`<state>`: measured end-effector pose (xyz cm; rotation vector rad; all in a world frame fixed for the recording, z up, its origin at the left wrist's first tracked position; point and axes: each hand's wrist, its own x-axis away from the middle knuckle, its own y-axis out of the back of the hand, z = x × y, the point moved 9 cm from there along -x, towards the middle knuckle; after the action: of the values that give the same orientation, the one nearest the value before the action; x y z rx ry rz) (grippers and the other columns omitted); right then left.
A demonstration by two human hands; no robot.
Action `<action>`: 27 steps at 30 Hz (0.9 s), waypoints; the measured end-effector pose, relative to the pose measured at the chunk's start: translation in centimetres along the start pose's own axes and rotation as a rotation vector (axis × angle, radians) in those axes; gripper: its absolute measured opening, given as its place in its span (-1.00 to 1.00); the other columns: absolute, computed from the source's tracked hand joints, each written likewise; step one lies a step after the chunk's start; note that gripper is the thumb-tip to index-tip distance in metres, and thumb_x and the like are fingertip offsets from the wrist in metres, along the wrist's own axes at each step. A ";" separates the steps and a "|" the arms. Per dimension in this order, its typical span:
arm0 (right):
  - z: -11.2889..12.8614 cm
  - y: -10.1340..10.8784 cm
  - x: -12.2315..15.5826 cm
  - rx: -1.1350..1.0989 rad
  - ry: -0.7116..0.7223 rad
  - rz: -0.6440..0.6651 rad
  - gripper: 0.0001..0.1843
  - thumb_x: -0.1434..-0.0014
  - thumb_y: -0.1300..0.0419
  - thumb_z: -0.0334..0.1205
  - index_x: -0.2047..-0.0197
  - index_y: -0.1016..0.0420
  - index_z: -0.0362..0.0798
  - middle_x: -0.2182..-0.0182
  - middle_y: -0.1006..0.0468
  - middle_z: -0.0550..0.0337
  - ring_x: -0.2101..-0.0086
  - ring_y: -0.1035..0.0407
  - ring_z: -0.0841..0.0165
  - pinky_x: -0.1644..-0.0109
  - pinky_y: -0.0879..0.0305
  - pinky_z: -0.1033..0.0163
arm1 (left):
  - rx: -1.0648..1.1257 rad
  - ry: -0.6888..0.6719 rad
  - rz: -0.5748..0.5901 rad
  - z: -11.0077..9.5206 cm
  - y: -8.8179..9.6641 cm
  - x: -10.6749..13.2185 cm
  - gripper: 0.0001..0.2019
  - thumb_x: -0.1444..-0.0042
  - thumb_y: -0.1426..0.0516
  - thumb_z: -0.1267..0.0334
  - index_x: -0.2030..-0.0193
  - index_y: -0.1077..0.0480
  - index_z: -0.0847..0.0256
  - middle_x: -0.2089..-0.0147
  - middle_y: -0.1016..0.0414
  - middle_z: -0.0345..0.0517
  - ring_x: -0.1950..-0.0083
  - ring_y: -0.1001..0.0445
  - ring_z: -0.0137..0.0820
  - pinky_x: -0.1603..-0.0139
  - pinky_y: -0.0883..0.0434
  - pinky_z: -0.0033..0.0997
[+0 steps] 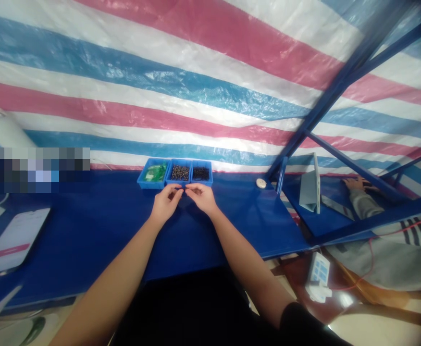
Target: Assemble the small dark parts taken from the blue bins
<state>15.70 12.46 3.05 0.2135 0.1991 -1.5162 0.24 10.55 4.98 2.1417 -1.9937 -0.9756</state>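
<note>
Both my hands meet over the blue table (pixel 98 230), just in front of three small blue bins. My left hand (pixel 166 202) and my right hand (pixel 202 197) are pinched, fingertips nearly touching, around something too small to make out. The left bin (pixel 153 173) holds green pieces. The middle bin (pixel 180 173) holds small dark and brassy parts. The right bin (pixel 201 173) holds dark parts.
A phone (pixel 14 240) with a lit white screen lies at the table's left. A small round white object (pixel 261 183) sits right of the bins. A blue metal frame (pixel 340 86) divides off another person's station, where a hand (pixel 356 183) rests behind an upright tablet (pixel 313 187). A striped tarp hangs behind.
</note>
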 end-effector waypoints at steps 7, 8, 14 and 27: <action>-0.1 -0.2 0.0 -0.009 -0.001 0.015 -0.65 0.00 -0.33 -0.06 0.16 -0.59 -0.06 0.27 -0.63 0.10 0.27 -0.53 0.31 0.08 -0.46 0.19 | -0.023 0.006 0.023 0.0 -0.1 0.0 -0.71 -0.21 -0.04 0.02 0.25 -0.42 0.19 0.42 -0.51 -0.21 0.39 -0.49 -0.44 0.27 -0.39 -0.48; -0.2 -0.2 -0.1 -0.011 0.001 0.015 -0.65 0.00 -0.33 -0.06 0.16 -0.59 -0.06 0.27 -0.63 0.10 0.27 -0.53 0.31 0.09 -0.46 0.19 | -0.023 0.009 0.024 0.0 -0.1 0.0 -0.71 -0.22 -0.04 0.02 0.26 -0.43 0.19 0.43 -0.51 -0.21 0.39 -0.49 -0.44 0.27 -0.39 -0.48; -0.3 0.0 -0.3 -0.009 0.026 0.007 -0.66 -0.01 -0.33 -0.07 0.16 -0.59 -0.06 0.28 -0.63 0.11 0.29 -0.53 0.31 0.10 -0.46 0.19 | 0.007 0.002 0.017 0.0 -0.2 0.0 -0.71 -0.19 -0.06 0.01 0.16 -0.42 0.18 0.41 -0.52 -0.20 0.38 -0.50 -0.42 0.28 -0.39 -0.47; 0.3 -0.1 0.0 0.017 0.033 0.021 -0.69 -0.03 -0.32 -0.11 0.16 -0.61 -0.06 0.27 -0.64 0.10 0.28 -0.53 0.29 0.08 -0.46 0.16 | -0.005 -0.003 0.008 -0.1 -0.2 0.0 -0.71 -0.19 -0.07 0.03 0.14 -0.43 0.18 0.42 -0.51 -0.21 0.41 -0.47 -0.44 0.29 -0.38 -0.48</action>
<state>15.61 12.42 3.31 0.2538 0.2092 -1.4949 0.42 10.52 4.93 2.1298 -1.9973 -0.9824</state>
